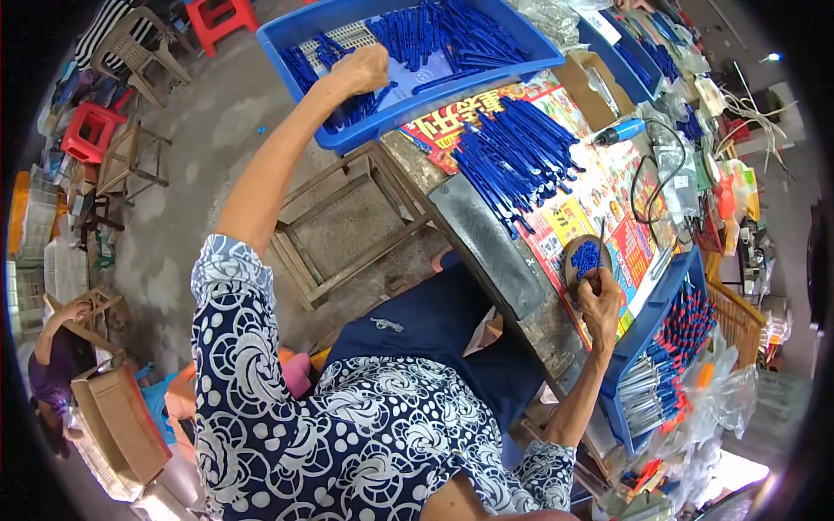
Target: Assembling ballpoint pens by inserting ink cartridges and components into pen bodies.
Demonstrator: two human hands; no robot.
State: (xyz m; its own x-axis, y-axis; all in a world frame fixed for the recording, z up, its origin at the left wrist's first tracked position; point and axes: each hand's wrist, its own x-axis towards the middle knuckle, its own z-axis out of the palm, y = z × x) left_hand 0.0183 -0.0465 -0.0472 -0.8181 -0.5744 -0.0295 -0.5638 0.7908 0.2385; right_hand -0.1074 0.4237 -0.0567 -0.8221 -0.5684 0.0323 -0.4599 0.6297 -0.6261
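The left hand [360,71] is held, fingers curled, over the near left part of a blue tray [434,106] at the far left corner of the worktop [413,165]; whether anything is pinched in it cannot be told. The right hand [601,300] is placed at the rim of a small oval dish [571,265] near the worktop's near edge, thumb and fingers drawn together; what is gripped is hidden. Tiny blue pieces [586,256] are held in the dish, and slim blue sticks [517,156] are spread between dish and tray, on printed sheets [630,239]. If the dish were tipped by a press on its rim, the pieces could be spilled over the edge. The sticks could be knocked out of line by a low sweep of the left forearm [278,165], or a blue tool [621,132] dragged into them if its black cable [647,187] were snagged.
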